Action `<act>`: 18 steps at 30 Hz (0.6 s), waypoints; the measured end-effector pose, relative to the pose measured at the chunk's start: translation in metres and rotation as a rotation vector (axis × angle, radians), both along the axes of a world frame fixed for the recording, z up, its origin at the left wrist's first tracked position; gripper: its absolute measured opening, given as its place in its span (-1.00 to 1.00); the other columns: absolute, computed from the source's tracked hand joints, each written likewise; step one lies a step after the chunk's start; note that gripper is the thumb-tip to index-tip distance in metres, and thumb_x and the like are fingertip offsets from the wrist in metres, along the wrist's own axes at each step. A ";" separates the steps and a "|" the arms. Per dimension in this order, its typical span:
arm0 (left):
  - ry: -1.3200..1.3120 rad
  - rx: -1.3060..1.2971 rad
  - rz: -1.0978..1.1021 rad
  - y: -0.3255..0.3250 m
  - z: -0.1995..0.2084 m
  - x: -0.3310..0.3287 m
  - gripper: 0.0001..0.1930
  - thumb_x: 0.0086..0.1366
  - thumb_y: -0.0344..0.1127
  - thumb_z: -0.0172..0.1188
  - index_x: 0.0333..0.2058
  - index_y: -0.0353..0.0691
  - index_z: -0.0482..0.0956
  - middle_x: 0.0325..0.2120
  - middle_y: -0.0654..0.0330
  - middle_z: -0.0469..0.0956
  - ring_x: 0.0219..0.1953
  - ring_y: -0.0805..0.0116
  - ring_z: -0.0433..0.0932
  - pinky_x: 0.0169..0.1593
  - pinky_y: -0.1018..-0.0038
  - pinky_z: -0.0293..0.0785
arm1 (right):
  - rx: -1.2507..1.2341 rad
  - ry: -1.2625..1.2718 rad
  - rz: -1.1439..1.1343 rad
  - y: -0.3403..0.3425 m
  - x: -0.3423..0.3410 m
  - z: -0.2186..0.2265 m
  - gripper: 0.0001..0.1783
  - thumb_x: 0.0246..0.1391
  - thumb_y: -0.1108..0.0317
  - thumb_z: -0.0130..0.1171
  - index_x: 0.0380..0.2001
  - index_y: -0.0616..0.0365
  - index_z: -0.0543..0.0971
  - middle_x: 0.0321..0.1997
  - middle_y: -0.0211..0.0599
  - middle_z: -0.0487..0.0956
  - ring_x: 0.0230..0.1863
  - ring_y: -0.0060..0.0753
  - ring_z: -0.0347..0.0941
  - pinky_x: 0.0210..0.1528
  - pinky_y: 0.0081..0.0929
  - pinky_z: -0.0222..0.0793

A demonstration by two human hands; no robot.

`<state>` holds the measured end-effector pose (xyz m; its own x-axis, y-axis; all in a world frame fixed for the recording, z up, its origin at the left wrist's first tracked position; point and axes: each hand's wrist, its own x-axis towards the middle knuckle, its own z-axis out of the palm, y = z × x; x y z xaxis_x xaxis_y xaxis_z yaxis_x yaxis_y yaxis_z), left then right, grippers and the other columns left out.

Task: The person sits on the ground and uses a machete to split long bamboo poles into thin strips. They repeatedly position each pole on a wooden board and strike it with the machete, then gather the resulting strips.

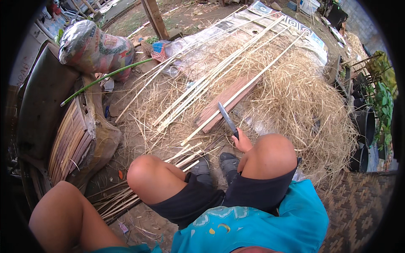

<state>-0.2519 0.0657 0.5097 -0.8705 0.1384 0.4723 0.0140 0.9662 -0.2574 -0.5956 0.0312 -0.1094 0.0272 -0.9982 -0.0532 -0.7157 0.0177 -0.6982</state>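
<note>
My right hand (pixel 243 141), beside my right knee, is closed around the dark handle of a knife (pixel 228 119). The blade points up and to the left, its tip lying over a thin pale bamboo strip (pixel 253 80). That strip rests lengthwise along a brown wooden block (pixel 228 91) on the ground. My left arm (pixel 63 211) is bent at the lower left, and its hand is outside the picture. Left of the block lie several more long pale strips (pixel 202 86). Shorter strip pieces (pixel 185 158) are by my feet.
A large heap of curly shavings (pixel 299 101) spreads to the right of the block. A stuffed sack (pixel 99 48), a green bamboo stick (pixel 105 77) and a worn padded seat (pixel 46 97) stand left. More strips (pixel 116 202) lie below my left knee; a woven mat (pixel 354 206) is lower right.
</note>
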 end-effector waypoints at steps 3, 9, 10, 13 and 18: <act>-0.045 -0.034 0.006 0.007 -0.004 -0.014 -0.50 0.53 -0.07 -0.02 0.23 -0.35 0.40 0.09 -0.05 0.54 0.11 0.17 0.53 0.23 0.29 0.43 | -0.038 -0.062 0.006 -0.003 0.010 -0.008 -0.35 0.28 0.14 0.15 0.31 0.12 0.20 -0.08 0.27 0.55 -0.03 0.32 0.51 0.02 0.03 0.38; -0.028 -0.052 0.015 0.004 -0.018 -0.016 -0.51 0.53 -0.08 -0.03 0.21 -0.36 0.41 0.07 -0.05 0.55 0.10 0.18 0.54 0.22 0.30 0.43 | -0.026 0.012 0.030 -0.005 0.010 -0.006 -0.35 0.27 0.16 0.16 0.31 0.10 0.17 -0.18 0.21 0.58 -0.12 0.32 0.53 -0.06 0.05 0.39; -0.029 -0.053 0.015 0.003 -0.022 -0.016 -0.51 0.53 -0.08 -0.03 0.21 -0.36 0.41 0.06 -0.05 0.55 0.09 0.18 0.54 0.22 0.30 0.43 | -0.008 0.001 0.025 0.000 0.012 -0.009 -0.35 0.27 0.16 0.16 0.31 0.10 0.17 -0.18 0.21 0.58 -0.12 0.32 0.53 -0.06 0.05 0.39; -0.028 -0.051 0.023 0.000 -0.030 -0.016 -0.52 0.53 -0.09 -0.03 0.20 -0.36 0.41 0.05 -0.05 0.55 0.08 0.19 0.54 0.21 0.30 0.44 | 0.071 -0.035 0.025 -0.003 0.019 -0.006 -0.36 0.26 0.18 0.17 0.29 0.10 0.20 -0.17 0.21 0.58 -0.11 0.31 0.53 -0.05 0.04 0.39; -0.016 -0.064 0.023 -0.002 -0.036 -0.016 -0.53 0.54 -0.10 -0.04 0.19 -0.37 0.42 0.03 -0.05 0.56 0.07 0.19 0.54 0.20 0.31 0.44 | -0.096 -0.020 0.003 -0.006 0.021 -0.009 -0.38 0.24 0.18 0.18 0.27 0.11 0.24 -0.16 0.19 0.56 -0.07 0.28 0.50 -0.01 0.02 0.37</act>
<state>-0.2675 0.0640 0.4736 -0.8811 0.1475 0.4493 -0.0039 0.9479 -0.3187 -0.5745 0.0248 -0.1179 0.0306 -0.9986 0.0433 -0.7013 -0.0523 -0.7109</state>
